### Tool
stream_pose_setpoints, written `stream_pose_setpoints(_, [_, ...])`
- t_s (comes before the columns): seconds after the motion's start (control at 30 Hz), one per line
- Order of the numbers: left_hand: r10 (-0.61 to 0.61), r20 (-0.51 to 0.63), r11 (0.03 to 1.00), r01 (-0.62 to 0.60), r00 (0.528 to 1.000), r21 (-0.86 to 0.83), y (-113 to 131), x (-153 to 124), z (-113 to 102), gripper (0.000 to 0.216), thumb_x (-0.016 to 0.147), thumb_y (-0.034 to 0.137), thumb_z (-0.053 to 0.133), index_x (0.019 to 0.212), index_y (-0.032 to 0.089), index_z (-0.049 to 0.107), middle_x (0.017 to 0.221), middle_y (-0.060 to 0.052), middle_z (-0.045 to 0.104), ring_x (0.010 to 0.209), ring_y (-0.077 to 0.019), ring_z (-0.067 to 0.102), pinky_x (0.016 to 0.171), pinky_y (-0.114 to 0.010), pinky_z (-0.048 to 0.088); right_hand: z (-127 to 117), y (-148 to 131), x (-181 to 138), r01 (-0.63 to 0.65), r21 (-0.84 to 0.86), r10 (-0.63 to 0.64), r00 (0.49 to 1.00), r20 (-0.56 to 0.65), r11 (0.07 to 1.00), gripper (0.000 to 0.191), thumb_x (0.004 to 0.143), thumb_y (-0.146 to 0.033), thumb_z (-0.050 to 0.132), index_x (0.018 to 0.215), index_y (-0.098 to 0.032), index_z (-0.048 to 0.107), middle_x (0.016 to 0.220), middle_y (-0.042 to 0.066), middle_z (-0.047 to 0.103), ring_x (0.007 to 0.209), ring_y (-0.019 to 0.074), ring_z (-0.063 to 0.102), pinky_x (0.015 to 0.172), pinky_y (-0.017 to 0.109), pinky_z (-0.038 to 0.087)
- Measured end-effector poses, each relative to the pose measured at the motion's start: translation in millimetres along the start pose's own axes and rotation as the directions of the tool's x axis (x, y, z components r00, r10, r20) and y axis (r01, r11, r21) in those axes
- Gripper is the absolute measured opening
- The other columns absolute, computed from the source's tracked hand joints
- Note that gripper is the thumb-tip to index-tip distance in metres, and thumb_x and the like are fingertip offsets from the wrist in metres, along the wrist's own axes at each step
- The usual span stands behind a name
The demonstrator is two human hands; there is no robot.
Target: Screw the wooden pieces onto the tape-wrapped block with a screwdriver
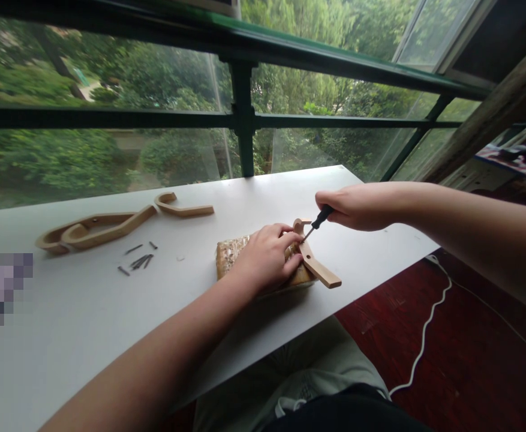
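My left hand (266, 255) presses down with curled fingers on a curved wooden piece (319, 270) that lies over a flat tan block (227, 255) on the white table (87, 324). My right hand (355, 207) is closed round the black handle of a small screwdriver (320, 219). Its tip points down-left at the rounded top end of the wooden piece, just beside my left fingertips.
More curved wooden pieces (96, 231) and a smaller hooked one (182, 207) lie at the table's far left. Several small dark screws (139, 259) are scattered near them. A green railing (243, 114) and window stand behind. A white cable (427, 324) runs over the red floor at right.
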State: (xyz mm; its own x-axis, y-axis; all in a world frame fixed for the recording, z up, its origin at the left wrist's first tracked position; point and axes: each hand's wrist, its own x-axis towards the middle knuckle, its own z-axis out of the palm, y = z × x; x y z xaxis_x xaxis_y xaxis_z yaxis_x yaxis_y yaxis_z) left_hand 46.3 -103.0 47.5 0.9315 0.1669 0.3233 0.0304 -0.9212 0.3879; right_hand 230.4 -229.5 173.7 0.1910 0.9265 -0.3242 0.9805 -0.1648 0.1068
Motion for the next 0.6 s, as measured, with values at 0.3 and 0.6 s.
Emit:
stream_pose_setpoints(0.3, [0.017,-0.006,1.000,-0.017,1.000,0.010,-3,0,3,0.033,0.088,0.041,0.054,0.117,0.029,0.063,0.122,-0.005,0.056,0.112,-0.0267,0.052,0.099,-0.044,0.044,-13,-9,6,-0.050,0.064,0.039,0.986,0.165,0.997,0.051,0.092,-0.060,0.032,0.090,-0.017,0.061,0.064,0.004,0.064,0.053,0.0132,0.051,0.057,0.028,0.031])
stream_pose_setpoints(0.6, [0.013,-0.001,1.000,-0.013,1.000,0.011,-2,0,2,0.033,0.088,0.040,0.054,0.117,0.027,0.063,0.121,-0.006,0.057,0.112,-0.0270,0.052,0.099,-0.043,0.044,-12,-3,13,-0.187,-0.046,0.191,0.972,0.136,0.981,0.075,0.088,-0.073,0.022,0.082,-0.015,0.069,0.067,0.010,0.065,0.054,0.0165,0.054,0.059,0.032,0.035])
